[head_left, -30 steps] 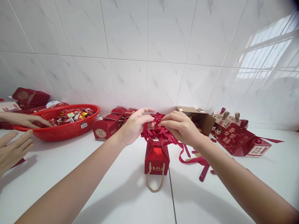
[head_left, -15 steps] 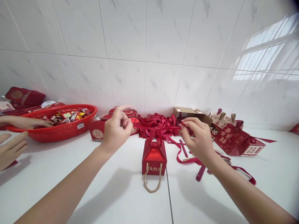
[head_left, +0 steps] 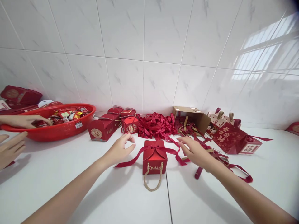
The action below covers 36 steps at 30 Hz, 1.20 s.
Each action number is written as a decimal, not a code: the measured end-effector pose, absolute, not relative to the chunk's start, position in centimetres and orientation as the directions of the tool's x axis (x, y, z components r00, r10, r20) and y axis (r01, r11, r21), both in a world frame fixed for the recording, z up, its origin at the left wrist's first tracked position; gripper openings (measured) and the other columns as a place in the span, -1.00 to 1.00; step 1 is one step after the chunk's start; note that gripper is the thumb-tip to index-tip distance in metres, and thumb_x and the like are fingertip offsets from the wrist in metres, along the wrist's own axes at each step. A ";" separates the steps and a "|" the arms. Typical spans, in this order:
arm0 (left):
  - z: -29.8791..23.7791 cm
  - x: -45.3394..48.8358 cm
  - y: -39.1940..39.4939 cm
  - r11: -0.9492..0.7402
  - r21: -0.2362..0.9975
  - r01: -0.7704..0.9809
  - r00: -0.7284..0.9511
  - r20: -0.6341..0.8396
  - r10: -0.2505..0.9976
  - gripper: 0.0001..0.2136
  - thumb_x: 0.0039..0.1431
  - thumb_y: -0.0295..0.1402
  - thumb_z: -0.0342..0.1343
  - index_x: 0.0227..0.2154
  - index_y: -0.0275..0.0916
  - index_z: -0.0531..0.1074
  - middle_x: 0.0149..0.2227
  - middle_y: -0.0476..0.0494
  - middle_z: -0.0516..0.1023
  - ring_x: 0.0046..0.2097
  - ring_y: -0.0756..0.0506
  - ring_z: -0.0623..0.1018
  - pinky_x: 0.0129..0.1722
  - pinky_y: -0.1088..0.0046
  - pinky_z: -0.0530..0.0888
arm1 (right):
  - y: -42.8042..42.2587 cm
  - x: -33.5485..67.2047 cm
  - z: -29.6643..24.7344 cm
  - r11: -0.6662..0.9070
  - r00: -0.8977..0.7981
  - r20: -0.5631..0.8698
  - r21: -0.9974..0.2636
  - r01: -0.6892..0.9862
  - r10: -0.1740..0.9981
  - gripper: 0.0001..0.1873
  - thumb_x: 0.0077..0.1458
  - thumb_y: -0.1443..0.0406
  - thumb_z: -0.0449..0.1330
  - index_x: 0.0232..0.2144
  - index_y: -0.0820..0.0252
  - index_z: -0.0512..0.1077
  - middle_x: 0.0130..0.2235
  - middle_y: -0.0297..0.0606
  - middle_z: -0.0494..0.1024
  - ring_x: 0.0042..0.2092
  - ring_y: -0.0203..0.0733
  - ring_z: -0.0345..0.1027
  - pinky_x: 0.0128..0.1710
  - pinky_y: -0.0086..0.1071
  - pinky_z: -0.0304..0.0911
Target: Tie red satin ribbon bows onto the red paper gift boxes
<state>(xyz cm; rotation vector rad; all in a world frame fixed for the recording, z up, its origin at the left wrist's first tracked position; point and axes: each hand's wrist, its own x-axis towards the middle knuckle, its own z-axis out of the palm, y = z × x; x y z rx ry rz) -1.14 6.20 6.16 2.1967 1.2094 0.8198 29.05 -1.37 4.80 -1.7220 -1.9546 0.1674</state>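
A small red gift box [head_left: 154, 158] with a rope handle stands on the white counter in front of me. A red ribbon [head_left: 130, 157] is tied across its top, its two ends trailing left and right. My left hand [head_left: 120, 148] hovers just left of the box with fingers loosely spread, holding nothing. My right hand [head_left: 195, 150] is to the right of the box, fingers stretched out over loose ribbon strips, also holding nothing.
A heap of red ribbons [head_left: 156, 124] lies against the wall behind the box. Several closed red boxes [head_left: 102, 127] stand to its left, an open cardboard box [head_left: 193, 117] and red gift bags [head_left: 232, 137] to the right. Another person's hands [head_left: 10, 148] are by a red basket [head_left: 51, 130] of sweets.
Both hands pulled the ribbon ends apart, then let go. The ribbon now lies tied on the box top, and my hands have dropped lower beside the box.
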 end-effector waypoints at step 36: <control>7.7 0.7 6.2 -0.053 0.871 0.488 0.725 -0.372 0.580 -0.75 -0.15 -0.19 0.27 -0.54 -0.32 0.51 -0.69 0.07 0.22 -0.60 0.09 0.10 -0.62 0.55 -0.04 | -1.0 25.4 4.3 0.436 -0.028 0.593 -0.558 0.706 0.805 -0.70 0.03 0.27 0.13 -0.70 0.20 0.36 -0.41 -0.27 0.17 -0.40 -0.26 0.08 -0.40 -0.33 0.02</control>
